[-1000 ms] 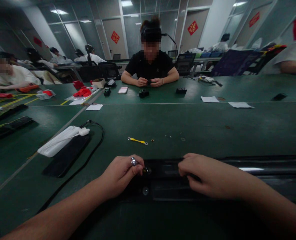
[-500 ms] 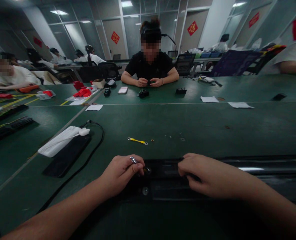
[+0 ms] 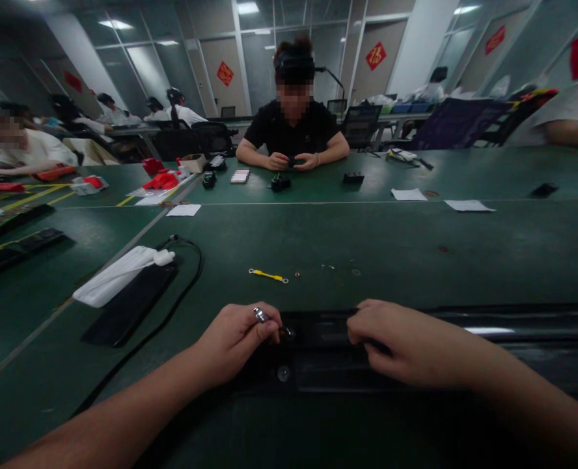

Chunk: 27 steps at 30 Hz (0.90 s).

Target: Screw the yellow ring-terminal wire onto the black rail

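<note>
A long, glossy black metal part (image 3: 318, 333) lies across the near side of the table in front of me. At its left end my left hand (image 3: 243, 339), with a ring on one finger, is closed in a pinch at a small shiny metal fitting (image 3: 287, 333); what sits between the fingertips is too small to make out. A round screw head (image 3: 284, 374) shows just below. My right hand (image 3: 396, 342) is closed, its curled fingers gripping the far edge of the black part. Beyond them lie a short yellow cable with ring terminals (image 3: 268, 276) and a small brass nut (image 3: 297, 275).
To the left are a white pouch (image 3: 116, 277), a dark slab like a power bank (image 3: 130, 306) and a black cable (image 3: 184, 296). Paper slips (image 3: 469, 205) lie farther off. Across the table sits a person in black (image 3: 293, 124), hands on a small dark object.
Hardly anything differs. The fingers of my left hand have shifted very slightly at the fitting, while my right hand keeps its place.
</note>
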### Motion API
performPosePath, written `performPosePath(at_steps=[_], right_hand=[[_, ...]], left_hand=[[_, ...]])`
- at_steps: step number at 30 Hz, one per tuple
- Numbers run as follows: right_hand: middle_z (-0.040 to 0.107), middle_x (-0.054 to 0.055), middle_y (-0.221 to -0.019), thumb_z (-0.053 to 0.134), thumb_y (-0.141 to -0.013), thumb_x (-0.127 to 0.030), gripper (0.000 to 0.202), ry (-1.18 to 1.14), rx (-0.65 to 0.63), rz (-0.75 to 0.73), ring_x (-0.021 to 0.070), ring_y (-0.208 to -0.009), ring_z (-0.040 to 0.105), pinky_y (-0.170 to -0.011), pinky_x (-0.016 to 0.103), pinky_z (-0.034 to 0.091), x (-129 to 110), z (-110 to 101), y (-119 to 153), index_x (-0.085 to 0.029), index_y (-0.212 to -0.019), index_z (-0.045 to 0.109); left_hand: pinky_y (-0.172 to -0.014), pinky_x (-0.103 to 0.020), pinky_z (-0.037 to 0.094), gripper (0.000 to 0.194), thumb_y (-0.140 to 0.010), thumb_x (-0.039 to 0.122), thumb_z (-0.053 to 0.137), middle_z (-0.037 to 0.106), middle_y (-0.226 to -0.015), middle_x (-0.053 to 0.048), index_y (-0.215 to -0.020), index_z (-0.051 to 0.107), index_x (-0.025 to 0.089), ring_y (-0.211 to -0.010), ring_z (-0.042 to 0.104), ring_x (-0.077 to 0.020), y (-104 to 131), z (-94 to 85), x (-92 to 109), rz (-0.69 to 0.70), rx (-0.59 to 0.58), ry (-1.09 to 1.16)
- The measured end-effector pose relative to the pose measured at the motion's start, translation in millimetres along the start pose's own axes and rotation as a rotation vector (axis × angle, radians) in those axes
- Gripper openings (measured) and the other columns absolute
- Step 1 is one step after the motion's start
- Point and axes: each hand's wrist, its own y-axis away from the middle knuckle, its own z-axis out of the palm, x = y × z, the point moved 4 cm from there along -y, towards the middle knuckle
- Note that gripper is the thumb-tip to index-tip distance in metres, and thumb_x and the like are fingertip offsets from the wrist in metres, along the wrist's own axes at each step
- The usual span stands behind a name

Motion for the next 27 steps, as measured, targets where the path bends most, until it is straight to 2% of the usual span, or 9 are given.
performPosePath(at_steps=[8,14,27], right_hand=[[0.061,0.002,-0.077,0.053,-0.079,-0.012,0.01,0.0,0.001,0.011,0.0207,-0.078,0.054,-0.066,0.03,0.038,-0.9,-1.1,-0.6,-0.02,-0.079,0.058],[0.06,0.002,-0.078,0.052,-0.079,-0.013,0.009,0.0,0.0,0.015,0.0209,-0.08,0.054,-0.067,0.031,0.038,-1.0,-0.7,1.0,-0.02,-0.081,0.058],[0.06,0.004,-0.08,0.051,-0.075,-0.011,0.01,0.03,0.048,0.03,0.0203,-0.078,0.054,-0.067,0.03,0.039,-7.2,-4.0,2.0,-0.019,-0.078,0.055]], left_hand=[[-0.068,-0.021,0.044,0.02,-0.098,0.02,0.039,0.067,-0.078,0.003,-0.095,0.058,0.02,-0.071,0.063,-0.0111,0.3,-0.6,-0.1,-0.038,-0.027,-0.01],[-0.072,-0.024,0.044,0.021,-0.097,0.02,0.037,0.067,-0.081,0.001,-0.095,0.058,0.02,-0.075,0.063,-0.0131,0.6,-0.4,2.1,-0.013,-0.069,-0.068],[-0.069,-0.023,0.043,0.023,-0.098,0.022,0.036,0.068,-0.078,0.001,-0.094,0.059,0.02,-0.072,0.063,-0.0133,0.0,0.9,-0.3,-0.021,-0.034,-0.041]])
